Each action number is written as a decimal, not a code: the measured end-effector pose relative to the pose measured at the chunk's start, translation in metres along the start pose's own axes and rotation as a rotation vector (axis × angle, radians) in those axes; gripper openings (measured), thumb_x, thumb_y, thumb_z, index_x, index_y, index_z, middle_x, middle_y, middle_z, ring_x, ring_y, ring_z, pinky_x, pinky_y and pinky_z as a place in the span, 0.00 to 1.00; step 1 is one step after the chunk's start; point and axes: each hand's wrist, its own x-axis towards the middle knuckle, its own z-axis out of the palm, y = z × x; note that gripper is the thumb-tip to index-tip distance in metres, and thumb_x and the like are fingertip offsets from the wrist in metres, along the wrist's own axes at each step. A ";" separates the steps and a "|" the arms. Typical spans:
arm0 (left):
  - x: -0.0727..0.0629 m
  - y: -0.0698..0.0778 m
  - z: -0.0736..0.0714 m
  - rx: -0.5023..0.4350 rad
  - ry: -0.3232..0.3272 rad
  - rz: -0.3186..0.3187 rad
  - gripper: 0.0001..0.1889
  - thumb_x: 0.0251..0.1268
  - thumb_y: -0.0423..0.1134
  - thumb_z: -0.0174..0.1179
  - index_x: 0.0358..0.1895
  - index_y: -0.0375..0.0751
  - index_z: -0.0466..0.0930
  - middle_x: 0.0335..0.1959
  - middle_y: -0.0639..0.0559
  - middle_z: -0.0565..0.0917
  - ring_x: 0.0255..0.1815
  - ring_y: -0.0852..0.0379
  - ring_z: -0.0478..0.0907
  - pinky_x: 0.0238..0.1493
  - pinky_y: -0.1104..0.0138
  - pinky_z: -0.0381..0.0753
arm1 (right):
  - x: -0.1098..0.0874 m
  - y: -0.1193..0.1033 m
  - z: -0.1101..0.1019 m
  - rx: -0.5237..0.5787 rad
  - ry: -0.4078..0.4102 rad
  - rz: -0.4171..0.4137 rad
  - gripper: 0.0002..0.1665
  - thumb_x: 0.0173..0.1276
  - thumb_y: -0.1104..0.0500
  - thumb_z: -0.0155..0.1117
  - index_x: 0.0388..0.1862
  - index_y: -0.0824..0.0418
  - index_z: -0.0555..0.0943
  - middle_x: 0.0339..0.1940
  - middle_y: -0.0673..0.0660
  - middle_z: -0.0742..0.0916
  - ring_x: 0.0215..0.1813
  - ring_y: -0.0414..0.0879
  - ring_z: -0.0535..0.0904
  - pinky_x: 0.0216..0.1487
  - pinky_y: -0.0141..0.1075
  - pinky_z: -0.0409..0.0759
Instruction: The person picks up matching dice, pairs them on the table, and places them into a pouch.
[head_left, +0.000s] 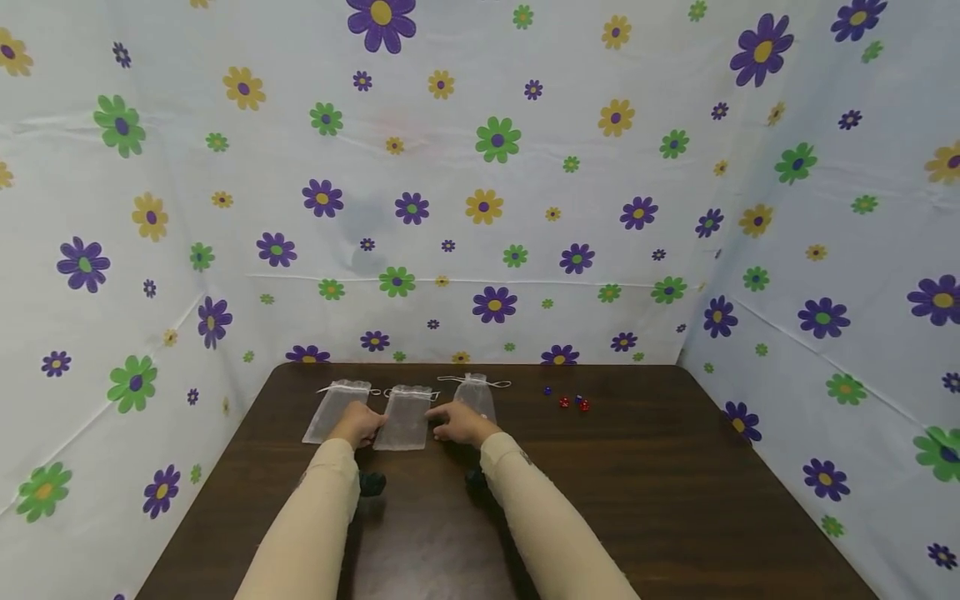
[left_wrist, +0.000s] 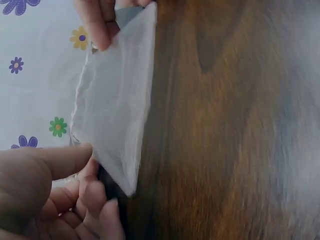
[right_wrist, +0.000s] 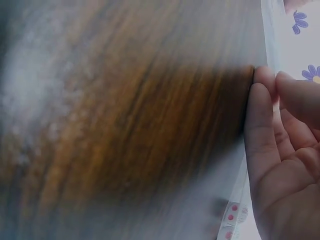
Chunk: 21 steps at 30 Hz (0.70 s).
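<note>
Passage between rightmost bag and dice

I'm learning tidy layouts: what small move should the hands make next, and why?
I would probably lift the left hand and right hand straight up from the middle mesh bag. It looks flat on the table, with a hand at each side edge, and the hands partly cover the left bag and right bag, so sliding away might drag a bag.

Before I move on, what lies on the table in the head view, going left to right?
Left mesh bag, middle mesh bag, right mesh bag, single blue die, single red die, close pair of dice, blue and red.
</note>
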 end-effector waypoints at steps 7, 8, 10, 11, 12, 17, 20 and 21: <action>-0.002 0.000 -0.001 0.077 0.028 -0.013 0.19 0.68 0.40 0.63 0.19 0.35 0.74 0.13 0.52 0.71 0.13 0.60 0.68 0.20 0.71 0.74 | 0.001 0.001 0.001 0.036 -0.002 -0.009 0.21 0.74 0.69 0.60 0.64 0.64 0.81 0.58 0.62 0.85 0.44 0.47 0.85 0.48 0.39 0.82; -0.002 0.001 -0.001 0.083 0.027 -0.016 0.19 0.68 0.40 0.63 0.20 0.34 0.75 0.13 0.52 0.71 0.14 0.60 0.68 0.20 0.71 0.74 | 0.002 0.001 0.002 0.046 0.001 -0.012 0.20 0.75 0.68 0.60 0.64 0.64 0.81 0.55 0.62 0.85 0.44 0.47 0.85 0.48 0.40 0.83; -0.002 0.001 -0.002 0.091 0.024 -0.027 0.17 0.68 0.39 0.64 0.23 0.32 0.78 0.14 0.52 0.71 0.14 0.60 0.69 0.21 0.71 0.74 | 0.003 0.000 0.002 0.056 0.011 -0.023 0.18 0.76 0.66 0.60 0.62 0.66 0.81 0.49 0.61 0.86 0.42 0.48 0.84 0.47 0.40 0.83; -0.002 0.001 -0.002 0.096 0.023 -0.028 0.16 0.68 0.39 0.64 0.24 0.32 0.79 0.14 0.52 0.72 0.14 0.60 0.69 0.21 0.71 0.74 | 0.003 -0.001 0.003 0.054 0.017 -0.028 0.17 0.77 0.64 0.60 0.61 0.66 0.82 0.47 0.60 0.87 0.41 0.48 0.84 0.46 0.39 0.84; -0.001 0.001 -0.002 0.095 0.019 -0.025 0.15 0.68 0.38 0.64 0.25 0.31 0.81 0.13 0.52 0.72 0.15 0.60 0.69 0.21 0.71 0.74 | 0.004 -0.001 0.003 0.041 0.024 -0.038 0.16 0.77 0.63 0.60 0.60 0.66 0.82 0.44 0.59 0.87 0.40 0.48 0.84 0.45 0.39 0.84; -0.001 0.000 -0.004 0.082 0.004 -0.019 0.12 0.67 0.37 0.63 0.28 0.31 0.85 0.14 0.52 0.72 0.15 0.60 0.69 0.21 0.71 0.73 | 0.008 -0.005 0.007 0.025 0.087 -0.063 0.15 0.76 0.64 0.61 0.58 0.67 0.82 0.38 0.59 0.86 0.36 0.49 0.84 0.36 0.38 0.83; -0.002 -0.001 -0.006 0.053 -0.007 -0.021 0.11 0.68 0.36 0.63 0.30 0.31 0.86 0.15 0.52 0.73 0.16 0.60 0.69 0.22 0.71 0.72 | 0.011 -0.007 0.011 0.046 0.147 -0.080 0.15 0.75 0.68 0.61 0.57 0.69 0.81 0.37 0.59 0.86 0.33 0.49 0.83 0.30 0.37 0.81; -0.003 -0.001 -0.006 0.042 -0.011 -0.020 0.11 0.67 0.36 0.62 0.30 0.31 0.85 0.15 0.53 0.72 0.17 0.60 0.69 0.22 0.71 0.72 | 0.012 -0.008 0.013 0.041 0.168 -0.086 0.14 0.74 0.68 0.61 0.57 0.69 0.80 0.36 0.59 0.86 0.32 0.48 0.82 0.29 0.36 0.80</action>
